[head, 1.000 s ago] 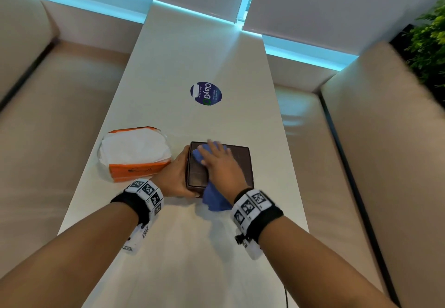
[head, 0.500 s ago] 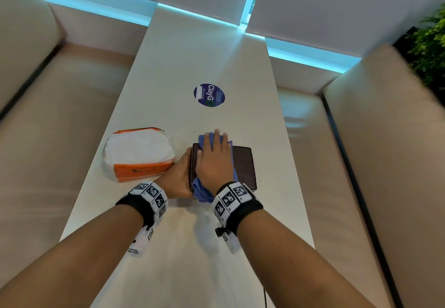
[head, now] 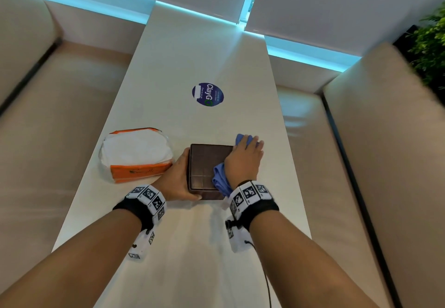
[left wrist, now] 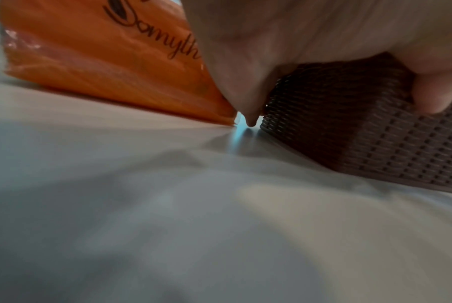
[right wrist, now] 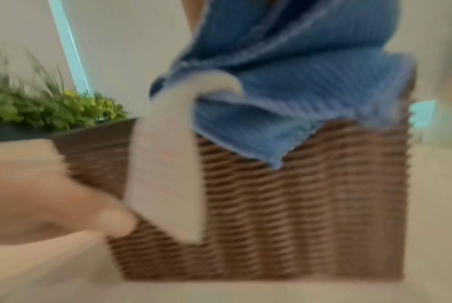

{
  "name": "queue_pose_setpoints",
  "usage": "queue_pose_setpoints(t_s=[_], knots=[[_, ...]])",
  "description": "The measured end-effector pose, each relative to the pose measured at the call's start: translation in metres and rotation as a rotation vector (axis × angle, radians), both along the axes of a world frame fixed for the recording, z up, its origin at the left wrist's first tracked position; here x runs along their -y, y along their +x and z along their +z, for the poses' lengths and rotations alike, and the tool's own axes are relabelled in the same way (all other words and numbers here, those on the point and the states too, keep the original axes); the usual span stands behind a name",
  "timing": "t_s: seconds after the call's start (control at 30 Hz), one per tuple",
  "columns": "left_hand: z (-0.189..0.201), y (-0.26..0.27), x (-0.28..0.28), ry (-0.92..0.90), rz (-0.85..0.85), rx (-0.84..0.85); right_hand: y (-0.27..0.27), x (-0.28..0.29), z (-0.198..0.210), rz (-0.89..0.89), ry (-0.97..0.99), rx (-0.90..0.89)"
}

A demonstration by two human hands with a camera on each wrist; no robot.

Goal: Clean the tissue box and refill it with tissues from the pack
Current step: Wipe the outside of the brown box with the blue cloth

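Tabletop [head: 183, 55]: long, off-white, runs away from the camera between 2 beige benches [head: 48, 139]. Round dark-blue sticker [head: 207, 94] on its midline, lettered "ClayGO". Far wall: 2 pale blinds [head: 337, 2], cyan light showing in the gap between them and along their lower edges. Green plant [head: 431, 50] at upper right, behind the right bench back.
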State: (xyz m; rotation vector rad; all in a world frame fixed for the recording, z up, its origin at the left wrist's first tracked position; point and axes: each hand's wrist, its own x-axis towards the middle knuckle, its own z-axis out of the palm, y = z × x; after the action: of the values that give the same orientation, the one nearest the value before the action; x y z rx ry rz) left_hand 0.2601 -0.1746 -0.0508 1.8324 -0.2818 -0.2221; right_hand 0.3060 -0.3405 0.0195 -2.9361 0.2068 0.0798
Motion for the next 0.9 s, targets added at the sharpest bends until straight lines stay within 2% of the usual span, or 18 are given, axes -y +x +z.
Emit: queue_pose_setpoints(t_s=[0.1,0.23,0.33,0.4,0.53,0.67,0.83,0.9], knots=[[0.001,0.0,0.001,-0.028,0.015,-0.037,-0.019,-0.026,-0.003,0.248,-0.01,0.06],[0.004,-0.003,0.003,0.013,0.061,-0.088,-0.015,-0.063,-0.003,0.62,0.09,-0.002],[0.011,-0.005,0.005,-0.028,0.068,-0.076,0.001,-0.064,-0.003,0.721,0.045,-0.012],[0.009,-0.002,0.004,-0.012,0.04,-0.023,0.01,-0.048,-0.002,0.616,0.038,0.002],[0.003,-0.002,-0.001,0.033,0.063,-0.003,0.022,0.002,-0.006,0.266,0.033,0.027],[-0.003,0.0,-0.003,0.064,0.054,0.001,0.017,0.023,-0.002,-0.064,0.364,0.001],[0.003,-0.001,-0.002,0.063,0.029,-0.006,0.03,0.053,0.004,-0.137,0.732,-0.149],[0.001,0.0,-0.005,0.085,0.029,0.0,0.025,0.074,-0.002,-0.152,0.818,-0.207]])
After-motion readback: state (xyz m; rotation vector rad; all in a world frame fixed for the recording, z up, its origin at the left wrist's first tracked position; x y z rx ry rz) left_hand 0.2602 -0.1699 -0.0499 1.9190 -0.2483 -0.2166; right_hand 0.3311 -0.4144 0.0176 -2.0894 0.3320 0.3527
